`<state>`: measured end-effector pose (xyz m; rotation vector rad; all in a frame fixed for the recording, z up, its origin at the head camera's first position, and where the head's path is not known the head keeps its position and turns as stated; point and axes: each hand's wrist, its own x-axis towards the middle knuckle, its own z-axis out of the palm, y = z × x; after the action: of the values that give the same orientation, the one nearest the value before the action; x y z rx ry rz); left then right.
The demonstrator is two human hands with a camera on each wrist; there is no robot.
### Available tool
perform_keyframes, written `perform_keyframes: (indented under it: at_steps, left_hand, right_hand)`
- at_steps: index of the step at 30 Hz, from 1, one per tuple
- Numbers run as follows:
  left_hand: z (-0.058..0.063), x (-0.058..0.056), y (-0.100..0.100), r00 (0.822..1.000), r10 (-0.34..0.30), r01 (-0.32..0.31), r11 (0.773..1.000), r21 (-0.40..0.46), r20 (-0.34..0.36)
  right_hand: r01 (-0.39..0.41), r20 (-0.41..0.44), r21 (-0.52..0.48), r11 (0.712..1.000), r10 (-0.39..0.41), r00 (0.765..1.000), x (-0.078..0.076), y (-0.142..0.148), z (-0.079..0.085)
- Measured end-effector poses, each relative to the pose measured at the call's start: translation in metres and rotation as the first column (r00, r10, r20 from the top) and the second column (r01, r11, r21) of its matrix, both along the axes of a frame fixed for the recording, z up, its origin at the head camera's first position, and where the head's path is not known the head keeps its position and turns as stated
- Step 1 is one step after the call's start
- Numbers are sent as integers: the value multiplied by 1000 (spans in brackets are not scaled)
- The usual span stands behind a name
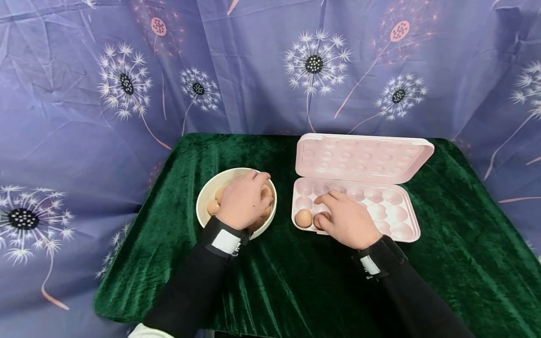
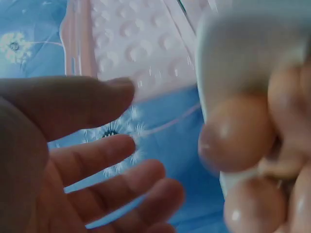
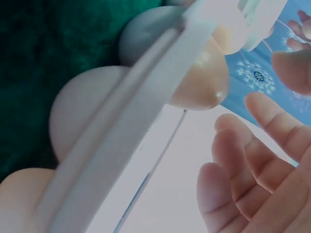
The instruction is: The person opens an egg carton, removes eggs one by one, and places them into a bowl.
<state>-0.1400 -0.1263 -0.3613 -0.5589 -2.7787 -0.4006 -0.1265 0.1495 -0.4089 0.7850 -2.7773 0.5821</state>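
My left hand is over a cream bowl that holds several brown eggs. In the left wrist view its thumb and fingers are spread, with nothing between them, beside an egg in the bowl. On the right, my right hand hovers low over a pink egg box. One brown egg sits in the near left corner cup. Beside it a second egg is partly hidden by the right thumb. The right wrist view shows loosely bent fingers apart from the egg.
The box's lid stands raised along its back edge. Bowl and box rest on a table with a green velvet cloth. Behind the table hangs a blue-purple curtain with dandelion prints.
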Motion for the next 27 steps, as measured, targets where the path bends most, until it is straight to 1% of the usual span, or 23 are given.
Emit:
perform_keyframes:
  at_steps: [3, 6, 10, 14, 17, 24, 27]
  left_hand:
    - [3, -6, -5, 998, 2, 1, 998, -58, 59]
    - [5, -14, -7, 992, -27, 44, 990, -133, 122]
    - [5, -25, -7, 985, -79, 110, 972, -206, 156]
    - [3, -31, -5, 978, -95, 139, 959, -246, 185]
    - [0, -33, -4, 976, -97, 147, 954, -261, 193]
    - [-4, -32, -3, 982, -115, 153, 948, -280, 149]
    - [-6, -32, -3, 981, -109, 153, 944, -293, 158]
  right_hand:
    - [7, 7, 0, 1000, -7, 1000, 0, -2, 2]
    - [1, 1, 0, 1000, -1, 1000, -1, -4, 4]
    - [-15, -15, -7, 1000, 15, 1000, -1, -7, 6]
    - [-18, -12, -6, 1000, 18, 1000, 0, -8, 7]
    - [-18, -8, -3, 1000, 18, 1000, 0, -9, 7]
    - [-25, -11, -8, 1000, 25, 1000, -1, -11, 5]
    - [-32, -2, -13, 999, 32, 999, -1, -12, 5]
